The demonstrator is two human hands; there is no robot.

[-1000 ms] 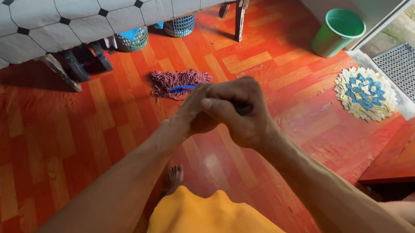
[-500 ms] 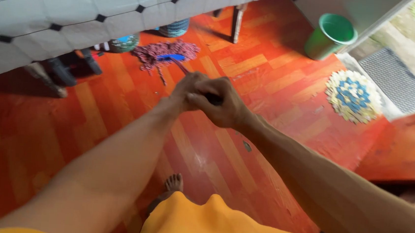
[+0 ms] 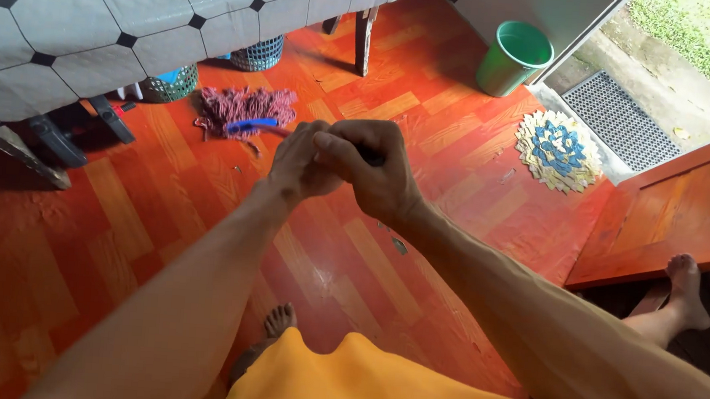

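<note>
Mop handle, both hands clasped
Your left hand and right hand grip the mop handle; mop head beyond it; table leg near, risking a knock.

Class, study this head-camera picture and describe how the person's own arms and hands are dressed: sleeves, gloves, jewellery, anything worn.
Both forearms are bare, with no sleeves in view. The left hand and right hand wear no gloves, and no ring, watch or bracelet shows on either hand or wrist. The only clothing in view is a plain yellow-orange garment at the bottom of the picture. A bare foot shows below it.
</note>
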